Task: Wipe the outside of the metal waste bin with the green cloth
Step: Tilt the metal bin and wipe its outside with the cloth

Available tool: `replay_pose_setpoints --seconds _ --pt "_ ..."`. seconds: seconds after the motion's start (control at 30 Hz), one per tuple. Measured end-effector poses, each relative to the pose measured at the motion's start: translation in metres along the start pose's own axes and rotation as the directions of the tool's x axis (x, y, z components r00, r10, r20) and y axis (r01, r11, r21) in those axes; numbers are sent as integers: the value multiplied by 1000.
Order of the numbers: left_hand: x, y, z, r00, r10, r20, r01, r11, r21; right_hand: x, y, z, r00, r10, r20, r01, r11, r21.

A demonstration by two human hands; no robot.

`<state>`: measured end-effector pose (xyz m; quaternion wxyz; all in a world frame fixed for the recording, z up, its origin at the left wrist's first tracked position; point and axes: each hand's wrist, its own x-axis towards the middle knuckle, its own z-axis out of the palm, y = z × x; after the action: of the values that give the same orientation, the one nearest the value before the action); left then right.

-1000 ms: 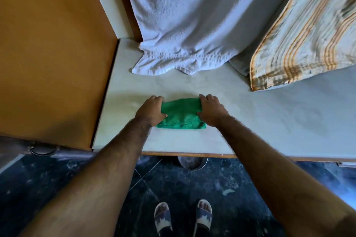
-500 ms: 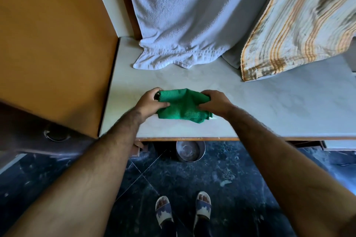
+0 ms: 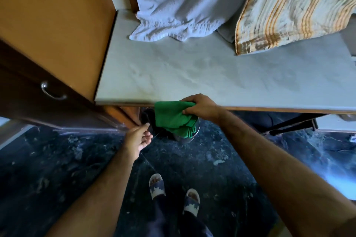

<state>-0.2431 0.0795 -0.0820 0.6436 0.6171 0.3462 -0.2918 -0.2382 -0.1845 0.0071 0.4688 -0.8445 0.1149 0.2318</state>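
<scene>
Pale table [image 3: 212, 75] spans the upper view, white towel [image 3: 173, 2] draped at its back. Metal waste bin [image 3: 185, 137] on the floor under the table edge, mostly hidden. Green cloth [image 3: 171, 117] hangs over it, pinched in right hand [image 3: 202, 108] fingers. Left hand [image 3: 137, 139] beside, fingers loosely spread, empty.

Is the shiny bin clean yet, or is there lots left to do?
Not yet. Done: the green cloth is off the counter, gripped in the right hand. In hand: it hangs above the metal bin under the counter edge, while the empty left hand reaches down. Left: all the wiping; nothing shows the cloth touching the bin's outside.
</scene>
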Motion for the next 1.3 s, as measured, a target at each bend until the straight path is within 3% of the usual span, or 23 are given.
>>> replay_pose_setpoints --seconds 0.1,0.17,0.33,0.57,0.73,0.8,0.87,0.93,1.0,1.13,1.3 --pt "-5 -42 9 989 -81 121 84 996 -20 -12 21 38 1000 -16 14 17 993 -114" --pt "-2 -61 21 971 -105 213 133 984 -119 -17 34 68 998 -49 32 55 969 -241" --pt "27 -96 43 959 -91 268 155 960 -231 -17 68 155 987 -94 133 143 887 -439" --pt "152 -175 13 979 52 197 29 922 -386 45 145 269 982 -188 28 186 921 -343" --pt "246 -223 3 936 83 342 76 901 -428 110 221 309 953 -294 69 302 937 -174" --pt "291 -236 -1 922 112 372 80 882 -464 144 261 313 941 -338 -10 336 938 -83" --pt "325 -240 -2 915 135 380 72 872 -485 177 296 305 922 -316 -225 303 949 -90" --pt "358 -249 -3 923 141 358 43 886 -461 214 330 304 868 -294 -400 177 936 -305" --pt "385 -253 -1 923 158 350 14 897 -442 249 354 303 870 -256 -421 42 889 -455" --pt "426 -267 1 922 175 346 -20 913 -407 294 377 312 938 -26 -346 -108 926 -363" --pt "451 -266 4 921 194 337 -67 933 -352 318 392 330 904 -62 -423 -153 878 -454"
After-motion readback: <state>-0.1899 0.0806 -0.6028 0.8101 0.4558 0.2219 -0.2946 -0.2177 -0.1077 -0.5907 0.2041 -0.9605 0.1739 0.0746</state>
